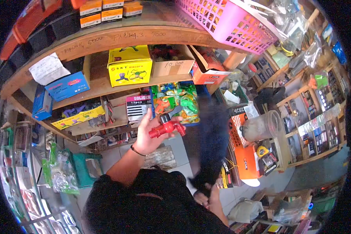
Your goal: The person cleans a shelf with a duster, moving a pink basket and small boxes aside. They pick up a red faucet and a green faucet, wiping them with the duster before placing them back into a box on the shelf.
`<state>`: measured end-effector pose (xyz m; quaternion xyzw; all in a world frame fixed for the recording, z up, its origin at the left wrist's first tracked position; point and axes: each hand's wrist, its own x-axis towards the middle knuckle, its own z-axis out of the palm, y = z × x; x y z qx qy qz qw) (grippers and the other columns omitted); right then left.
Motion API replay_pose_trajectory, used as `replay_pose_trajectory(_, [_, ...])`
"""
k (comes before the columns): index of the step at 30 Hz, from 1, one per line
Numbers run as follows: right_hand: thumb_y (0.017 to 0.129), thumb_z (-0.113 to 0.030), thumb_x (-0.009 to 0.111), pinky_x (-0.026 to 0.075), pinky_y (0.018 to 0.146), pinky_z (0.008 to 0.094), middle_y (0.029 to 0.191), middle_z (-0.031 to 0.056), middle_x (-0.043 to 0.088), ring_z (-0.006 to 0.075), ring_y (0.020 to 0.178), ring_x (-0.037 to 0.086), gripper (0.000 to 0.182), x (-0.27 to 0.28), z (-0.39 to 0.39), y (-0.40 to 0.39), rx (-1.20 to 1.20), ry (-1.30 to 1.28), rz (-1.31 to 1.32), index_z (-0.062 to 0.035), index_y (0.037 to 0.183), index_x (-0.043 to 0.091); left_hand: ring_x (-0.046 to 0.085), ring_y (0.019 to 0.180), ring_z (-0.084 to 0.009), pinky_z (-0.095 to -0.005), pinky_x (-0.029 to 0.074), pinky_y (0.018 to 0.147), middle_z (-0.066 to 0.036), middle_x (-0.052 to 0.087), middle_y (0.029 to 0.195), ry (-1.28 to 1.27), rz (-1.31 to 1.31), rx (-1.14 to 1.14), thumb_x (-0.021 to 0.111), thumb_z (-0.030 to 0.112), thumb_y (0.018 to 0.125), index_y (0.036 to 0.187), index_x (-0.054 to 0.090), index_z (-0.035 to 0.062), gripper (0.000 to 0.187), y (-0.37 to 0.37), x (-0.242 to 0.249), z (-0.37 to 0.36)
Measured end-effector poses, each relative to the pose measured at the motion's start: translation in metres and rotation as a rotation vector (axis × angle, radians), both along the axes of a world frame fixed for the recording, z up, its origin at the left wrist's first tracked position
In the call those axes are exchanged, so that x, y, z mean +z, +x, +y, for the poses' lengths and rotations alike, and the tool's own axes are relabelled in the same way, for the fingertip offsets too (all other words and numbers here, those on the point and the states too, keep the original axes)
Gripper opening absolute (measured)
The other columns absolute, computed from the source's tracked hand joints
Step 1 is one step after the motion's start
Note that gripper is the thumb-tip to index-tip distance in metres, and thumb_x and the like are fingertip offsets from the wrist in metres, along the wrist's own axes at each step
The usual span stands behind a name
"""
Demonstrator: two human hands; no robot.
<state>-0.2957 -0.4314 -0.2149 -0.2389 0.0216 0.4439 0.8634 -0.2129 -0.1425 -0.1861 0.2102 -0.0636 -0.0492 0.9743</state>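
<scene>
My left hand (146, 134) is raised, palm up, in front of the shelves. It is closed around a red plastic tap (165, 128) with a black collar and a dark lever handle. Just behind it stands a blue bin (197, 102) full of orange and green bagged parts (181, 99). My right hand (211, 198) is low beside my body, partly in shadow, and its fingers are not clear. A blurred dark blue shape (214, 144) lies just above it.
A yellow bibcock box (129, 68), a blue box (68, 86) and an orange box (208, 74) stand on the wooden shelf (93, 89). A pink basket (222, 23) overhangs at the top. To the right are a clear jar (263, 126) and a tape measure (262, 151).
</scene>
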Motion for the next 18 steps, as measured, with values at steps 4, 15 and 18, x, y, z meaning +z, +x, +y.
replay_pose_trajectory(4, [0.083, -0.02, 0.052, 0.037, 0.038, 0.0259, 0.063, 0.0067, 0.053, 0.0122, 0.044, 0.046, 0.023, 0.046, 0.028, -0.009, 0.082, -0.947, -0.159, -0.0068, 0.101, 0.046, 0.052, 0.094, -0.0268, -0.0342, 0.039, 0.072, -0.014, 0.052, 0.111, 0.091, 0.047, 0.092, 0.027, 0.063, 0.079, 0.122, 0.038, 0.0053, 0.072, -0.007, 0.011, -0.018])
replay_pose_trajectory(15, [0.083, -0.018, 0.052, 0.031, 0.034, 0.0237, 0.063, 0.0032, 0.05, 0.0098, 0.038, 0.039, 0.022, 0.039, -0.027, 0.001, 0.06, -0.338, 0.025, -0.0087, 0.101, 0.044, 0.047, 0.101, -0.0306, -0.0477, 0.032, 0.088, -0.014, 0.046, 0.119, -0.033, 0.086, 0.033, 0.034, 0.057, 0.079, 0.123, 0.039, 0.0108, 0.064, -0.038, 0.036, -0.045])
replay_pose_trajectory(18, [0.086, -0.019, 0.046, 0.029, 0.034, 0.0252, 0.051, 0.0056, 0.044, 0.0119, 0.032, 0.034, 0.011, 0.11, 0.009, -0.022, 0.103, -1.029, -0.117, -0.0101, 0.093, 0.044, 0.044, 0.107, -0.032, -0.0494, 0.031, 0.091, -0.016, 0.041, 0.124, -0.236, -0.036, 0.071, 0.038, 0.059, 0.077, 0.127, 0.033, 0.0127, 0.068, -0.038, 0.042, -0.065])
